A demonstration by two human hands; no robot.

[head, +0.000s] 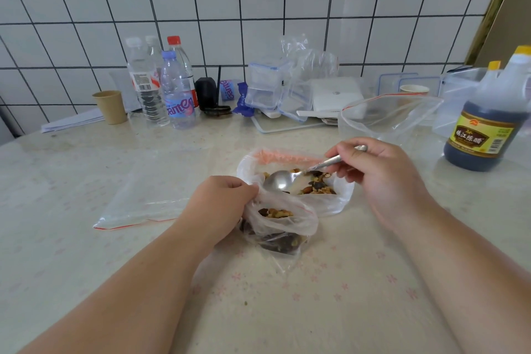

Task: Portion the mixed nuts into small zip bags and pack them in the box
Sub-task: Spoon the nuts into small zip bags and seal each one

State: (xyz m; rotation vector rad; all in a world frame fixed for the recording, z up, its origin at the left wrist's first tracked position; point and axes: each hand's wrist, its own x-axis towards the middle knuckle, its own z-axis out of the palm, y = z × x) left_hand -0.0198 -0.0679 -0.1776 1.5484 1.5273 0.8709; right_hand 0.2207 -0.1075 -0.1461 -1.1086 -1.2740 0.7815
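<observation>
head view: just below the middle of the frame sits the small zip bag (283, 221), thin and floppy, part filled with mixed nuts (276, 213). it looks light and soft, with no stiffness of its own, so the mouth would likely fall shut unless held by the rim; the film is probably slippery too, so a pinch at the zip edge seems the best hold. the left hand (221, 204) does that: its fingers are curled and pinch the bag's upper left rim, with the nuts lying just right of and below the fingertips. the right hand (382, 181), right of centre, has its fingers pressed round the handle of a metal spoon (290, 178), stiff and easy to grip. the spoon's bowl looks empty and lies just above the small bag's mouth, over the edge of the larger nut bag (298, 178) behind it, touching or nearly touching the left fingertips. a flat spare zip bag (152, 192) lies at the left. clear lidded boxes (265, 86) stand at the upper middle, well apart from both hands.
</observation>
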